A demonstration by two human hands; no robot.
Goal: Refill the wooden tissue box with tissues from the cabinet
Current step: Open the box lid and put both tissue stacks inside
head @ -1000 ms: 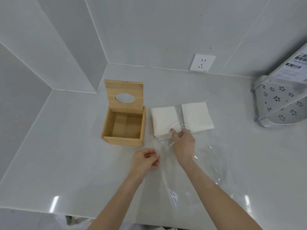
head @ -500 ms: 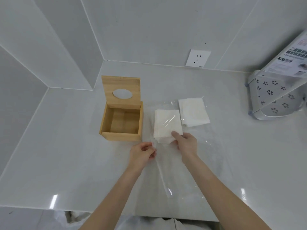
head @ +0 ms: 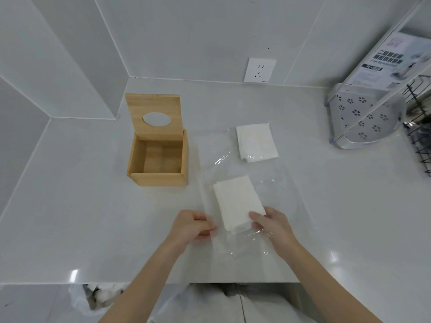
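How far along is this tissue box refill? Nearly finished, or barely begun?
About midway. Done: the wooden tissue box stands with its lid up and nothing inside, and two tissue stacks lie on the counter. In hand: the right hand grips the near tissue stack while the left hand pinches the clear plastic wrapper. Left: putting tissues into the box and closing the lid; the far tissue stack is untouched.

A home kitchen or utility corner is suggested by the white countertop (head: 70, 217), grey tiled walls, wall socket (head: 259, 70) at upper centre, and wire rack (head: 419, 127) at right
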